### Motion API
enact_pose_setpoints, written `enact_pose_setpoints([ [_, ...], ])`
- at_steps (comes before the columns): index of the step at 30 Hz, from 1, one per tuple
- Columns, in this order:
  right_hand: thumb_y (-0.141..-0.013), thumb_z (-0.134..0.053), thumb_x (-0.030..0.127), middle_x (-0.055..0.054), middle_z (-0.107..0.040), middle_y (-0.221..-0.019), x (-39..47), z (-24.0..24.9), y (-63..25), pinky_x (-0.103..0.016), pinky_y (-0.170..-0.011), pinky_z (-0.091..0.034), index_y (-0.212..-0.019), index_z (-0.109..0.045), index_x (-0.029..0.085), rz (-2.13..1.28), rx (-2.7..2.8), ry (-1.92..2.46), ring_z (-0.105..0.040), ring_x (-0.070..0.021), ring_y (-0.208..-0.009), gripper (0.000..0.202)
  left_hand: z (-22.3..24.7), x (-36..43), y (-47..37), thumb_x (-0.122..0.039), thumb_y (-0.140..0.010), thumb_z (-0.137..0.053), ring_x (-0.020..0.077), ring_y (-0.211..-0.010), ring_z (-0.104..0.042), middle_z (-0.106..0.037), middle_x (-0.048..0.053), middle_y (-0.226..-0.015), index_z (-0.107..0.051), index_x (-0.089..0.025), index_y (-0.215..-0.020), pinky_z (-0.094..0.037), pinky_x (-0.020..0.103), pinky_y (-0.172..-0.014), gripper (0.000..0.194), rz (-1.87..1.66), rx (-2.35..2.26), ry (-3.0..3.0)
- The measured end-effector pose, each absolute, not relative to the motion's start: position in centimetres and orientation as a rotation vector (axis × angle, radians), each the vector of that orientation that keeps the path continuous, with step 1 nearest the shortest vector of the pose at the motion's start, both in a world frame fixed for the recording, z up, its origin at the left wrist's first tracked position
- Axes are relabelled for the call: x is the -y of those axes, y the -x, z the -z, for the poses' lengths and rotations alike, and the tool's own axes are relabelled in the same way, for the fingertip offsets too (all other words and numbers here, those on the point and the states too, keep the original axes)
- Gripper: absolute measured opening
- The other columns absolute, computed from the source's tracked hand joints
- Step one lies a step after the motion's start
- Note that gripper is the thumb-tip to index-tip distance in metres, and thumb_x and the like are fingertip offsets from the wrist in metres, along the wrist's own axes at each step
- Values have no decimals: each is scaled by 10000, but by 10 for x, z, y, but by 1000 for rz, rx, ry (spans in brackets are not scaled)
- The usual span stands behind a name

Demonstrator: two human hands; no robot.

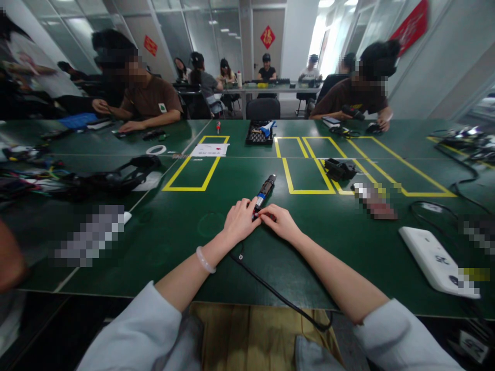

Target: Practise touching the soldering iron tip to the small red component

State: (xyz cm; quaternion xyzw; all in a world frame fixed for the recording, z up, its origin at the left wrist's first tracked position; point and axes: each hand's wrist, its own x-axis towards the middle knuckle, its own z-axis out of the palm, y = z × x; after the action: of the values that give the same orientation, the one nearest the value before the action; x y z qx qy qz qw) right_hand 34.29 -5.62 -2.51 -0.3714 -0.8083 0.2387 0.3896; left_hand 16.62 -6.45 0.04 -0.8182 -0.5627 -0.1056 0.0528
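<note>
A slim black tool body [266, 189] lies on the green table, pointing away from me. Silver and blue parts show along its length, and its far tip is pale metal. My left hand [240, 222] is closed over the near end and steadies it. At that same end my right hand [281, 222] pinches with thumb and forefinger, close to the left thumb. Small red bits show between the hands, but what the right fingers hold is too small to make out. A black cable [276, 293] runs from under my left hand over the table's front edge.
Yellow tape [309, 192] outlines rectangles on the table [247, 273]. A black parts tray [260, 138] stands at the back, a black plastic part [340, 170] to the right. A white power bank-like box [435, 260] lies near right. Wires and housings [112, 178] lie left; people sit opposite.
</note>
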Motion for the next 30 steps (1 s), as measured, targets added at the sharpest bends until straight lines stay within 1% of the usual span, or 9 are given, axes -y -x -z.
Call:
enact_pose_setpoints([
  [4,-907,-545,196,-39,-646,-920,57,24,-342,-261,-703,-452,-1029,-640,189,-676,2033,922,-567,-136,-742,155,-3,62,-162,-473,-898,-502,260,-1029,-511,-515,126,-1173,-343,-195,-1447,-438,350,-831,635,283,1709,2500],
  [10,-896,-541,186,-41,-624,-916,56,25,-345,-262,-697,-455,-1033,-629,193,-675,2041,965,-561,-135,-743,163,-5,47,-136,-497,-912,-463,270,-1036,-504,-502,134,-1211,-347,-212,-1451,-434,353,-834,620,230,1835,2394],
  [14,-895,-541,181,-38,-620,-925,53,29,-347,-257,-698,-454,-1032,-631,192,-688,2047,976,-556,-124,-724,164,-4,25,-95,-514,-910,-435,297,-1072,-500,-482,145,-1275,-336,-208,-1454,-435,387,-859,631,188,2020,2264],
  [17,-895,-542,180,-34,-615,-923,53,31,-347,-250,-689,-449,-1019,-637,189,-700,2059,984,-550,-116,-706,157,-5,10,-56,-512,-899,-440,320,-1129,-482,-476,156,-1301,-374,-207,-1429,-422,412,-905,615,160,2183,2155],
  [23,-894,-547,185,-36,-611,-925,54,29,-348,-249,-675,-443,-1001,-648,184,-709,2073,1003,-545,-116,-701,147,-6,-2,9,-554,-882,-415,384,-1163,-461,-460,199,-1333,-430,-212,-1383,-415,482,-895,607,198,2471,1901],
  [27,-893,-547,180,-34,-610,-923,55,29,-348,-247,-677,-441,-998,-650,187,-719,2076,1015,-543,-112,-693,147,-7,3,22,-534,-869,-457,380,-1147,-472,-484,181,-1321,-456,-225,-1351,-407,481,-899,573,277,2500,1767],
  [30,-893,-547,176,-36,-608,-926,54,28,-348,-245,-678,-439,-994,-652,182,-721,2081,1015,-542,-111,-698,147,-7,7,15,-472,-836,-543,348,-1106,-498,-514,167,-1269,-488,-197,-1287,-424,445,-883,531,365,2438,1710],
])
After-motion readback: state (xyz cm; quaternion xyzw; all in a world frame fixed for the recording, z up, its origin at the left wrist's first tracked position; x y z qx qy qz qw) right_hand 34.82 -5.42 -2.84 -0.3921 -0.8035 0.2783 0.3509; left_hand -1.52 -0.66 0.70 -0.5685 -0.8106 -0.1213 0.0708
